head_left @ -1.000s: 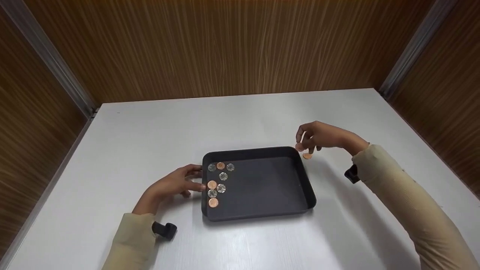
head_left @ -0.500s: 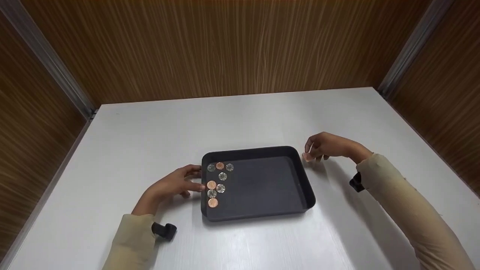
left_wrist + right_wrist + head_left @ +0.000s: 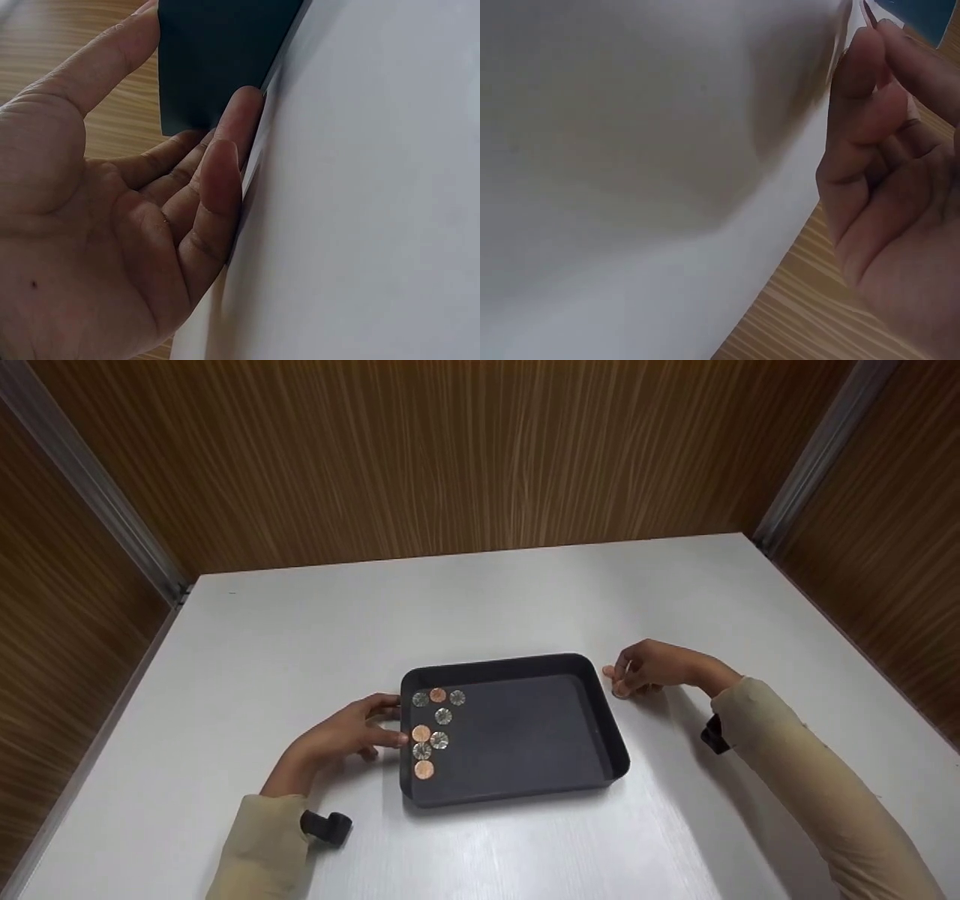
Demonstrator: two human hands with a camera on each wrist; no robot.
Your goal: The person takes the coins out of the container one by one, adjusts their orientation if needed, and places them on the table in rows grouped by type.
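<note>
The step in hand looks like gathering coins into the black tray [image 3: 517, 735], which sits mid-worktop [image 3: 300, 622]. Seven coins [image 3: 431, 727] lie along the tray's left side. The left hand [image 3: 341, 735] rests against the tray's left wall, fingers fairly straight, steadying it and gripping nothing. The right hand [image 3: 649, 667] is down on the worktop just beside the tray's far right corner, fingertips curled together; it seems to pinch a coin, but none shows, so I cannot tell what it holds.

The next move likely calls for lifting that pinch clear of the rim and over the tray floor.

A second ago the right hand hovered higher, with a copper coin showing on the worktop under its fingers; now it has come down and nearer, and that coin is out of sight. The left hand and tray have hardly shifted.
</note>
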